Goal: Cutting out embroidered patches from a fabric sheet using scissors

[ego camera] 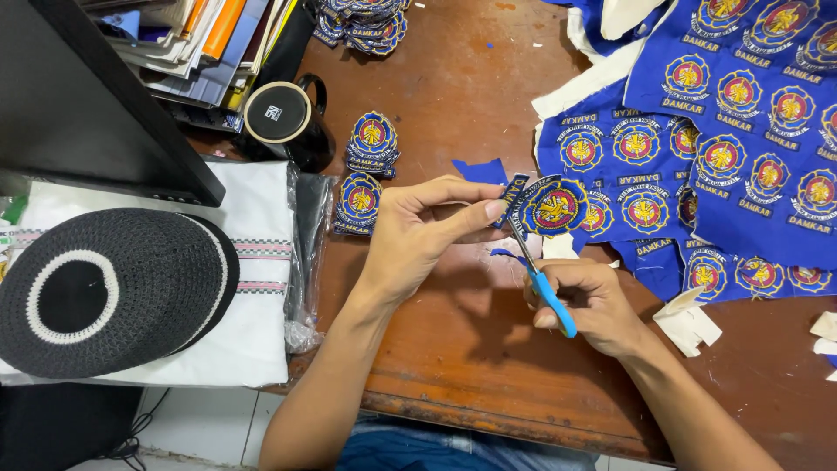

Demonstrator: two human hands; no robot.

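Head view: left hand (418, 231) pinched a round blue-and-gold patch (554, 208) between thumb & forefinger, held up just above the counter (453, 349). Right hand (586, 301) was closed around blue-handled scissors (542, 283), blades pointing up and into the patch edge, so the cut looked to be in progress; a narrow blue strip (512, 197) with lettering stood at the patch's left side, by the left fingertips, prob. trim or a label not yet separated (can't tell which).

Done, judging by what lay there: two small stacks of cut patches (372, 144) & (359, 202) near the left hand, plus a bigger pile (362, 22) at the far edge. A blue offcut (479, 170) and white backing scraps (689, 324) lay loose on the wood.

Left to do: a lot. The blue sheets (750, 131) to the right carried many rows of uncut emblems, touching the patch area & running out of frame. I'd judge it somewhere short of half, w/ the uncut rows outnumbering what's stacked, though stack depth couldn't be read.

Other stuff: black mug (288, 118), knitted black-and-white cap (105, 292) on folded white cloth (253, 340), papers (200, 44) at top left.
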